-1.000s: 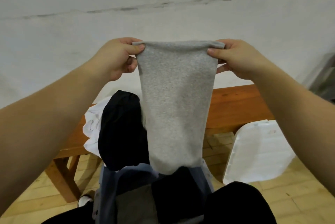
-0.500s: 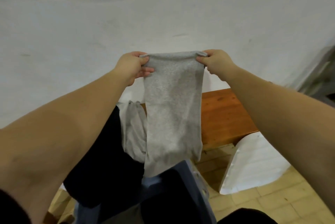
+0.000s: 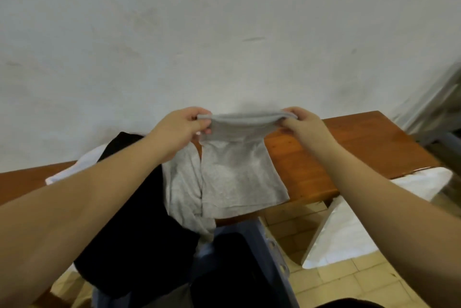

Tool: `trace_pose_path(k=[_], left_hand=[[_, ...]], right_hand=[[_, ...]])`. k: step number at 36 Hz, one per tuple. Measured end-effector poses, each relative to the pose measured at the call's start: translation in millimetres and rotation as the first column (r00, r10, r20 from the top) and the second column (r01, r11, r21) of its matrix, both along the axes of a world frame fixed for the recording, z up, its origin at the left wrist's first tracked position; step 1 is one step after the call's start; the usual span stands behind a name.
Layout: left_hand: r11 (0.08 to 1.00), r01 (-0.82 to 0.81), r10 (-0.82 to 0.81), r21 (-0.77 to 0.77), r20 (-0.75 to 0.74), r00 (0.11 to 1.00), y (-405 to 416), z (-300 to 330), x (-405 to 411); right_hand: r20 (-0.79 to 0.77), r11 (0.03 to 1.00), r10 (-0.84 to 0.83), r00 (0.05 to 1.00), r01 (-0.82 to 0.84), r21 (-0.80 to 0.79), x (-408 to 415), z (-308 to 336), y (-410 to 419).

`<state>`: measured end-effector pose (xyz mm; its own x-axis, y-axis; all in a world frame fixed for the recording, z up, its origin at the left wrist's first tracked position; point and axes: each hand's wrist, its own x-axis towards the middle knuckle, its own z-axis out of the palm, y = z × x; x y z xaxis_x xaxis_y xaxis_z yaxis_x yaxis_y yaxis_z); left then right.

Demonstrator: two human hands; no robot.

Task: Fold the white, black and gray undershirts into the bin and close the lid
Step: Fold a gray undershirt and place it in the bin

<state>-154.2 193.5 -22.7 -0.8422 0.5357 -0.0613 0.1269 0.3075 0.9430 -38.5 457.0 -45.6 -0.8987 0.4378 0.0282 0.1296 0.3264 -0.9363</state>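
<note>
Pinching the folded top corners of a soft gray shirt, the left hand and right hand stretch its edge crosswise while its long axis runs back over the wooden bench, beside black cloth, above the bin.

a rough, whitewashed wall fills the upper half of the view, marked by grey scuffs and a dark streaked line near its top edge. a reddish-brown wooden bench is set against it, its surface glossy under soft, even light. below, a floor of pale yellow tiles is seen. a grey metal frame is glimpsed at the right edge.
</note>
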Motion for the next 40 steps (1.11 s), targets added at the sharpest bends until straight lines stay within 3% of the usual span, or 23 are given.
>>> trace_pose_path(k=[3,6,8,10,13,16,26,31,37,40], left_hand=[[0.991,0.082,-0.089,-0.11,-0.065,0.994,-16.3,-21.0,29.3],[0.918,0.167,-0.236,-0.36,-0.158,0.959,-27.9,-42.1,53.3],[0.824,0.251,-0.336,-0.507,-0.083,0.938,-34.9,-57.6,66.3],[0.784,0.268,-0.316,-0.559,0.011,0.949,-39.2,-70.4,75.7],[0.886,0.039,-0.031,-0.463,0.026,0.999,-35.9,-82.9,81.8],[0.914,-0.156,0.222,-0.374,0.14,0.965,-27.9,-91.0,85.0],[0.889,-0.242,0.386,-0.388,0.353,0.852,-3.1,-93.3,86.9],[0.883,-0.309,0.458,-0.354,0.5,0.735,3.5,-86.0,94.2],[0.93,-0.297,0.363,-0.215,0.651,0.667,1.6,-80.4,115.4],[0.943,-0.321,0.283,-0.093,0.733,0.619,0.1,-87.0,132.5]], right_hand=[[0.088,0.999,0.012,0.996,-0.015,0.035,37.1,-21.8,-10.8],[0.183,0.995,0.076,0.98,-0.087,0.052,67.2,-52.0,-23.3],[0.259,0.977,0.163,0.952,-0.193,0.094,81.6,-74.4,-27.6],[0.306,0.962,0.213,0.928,-0.254,0.101,91.8,-92.0,-31.6],[0.201,0.993,0.079,0.976,-0.095,0.07,95.7,-107.5,-37.0],[0.208,0.992,-0.1,0.973,0.08,0.101,92.2,-111.2,-43.3],[0.397,0.982,-0.119,0.91,0.048,0.183,76.5,-113.7,-48.4],[0.46,0.995,-0.081,0.884,0.046,0.086,79.6,-110.2,-35.8],[0.505,0.979,-0.002,0.863,0.104,-0.174,98.4,-106.9,-32.7],[0.519,0.845,0.005,0.855,0.274,-0.459,103.5,-111.0,-36.7]])
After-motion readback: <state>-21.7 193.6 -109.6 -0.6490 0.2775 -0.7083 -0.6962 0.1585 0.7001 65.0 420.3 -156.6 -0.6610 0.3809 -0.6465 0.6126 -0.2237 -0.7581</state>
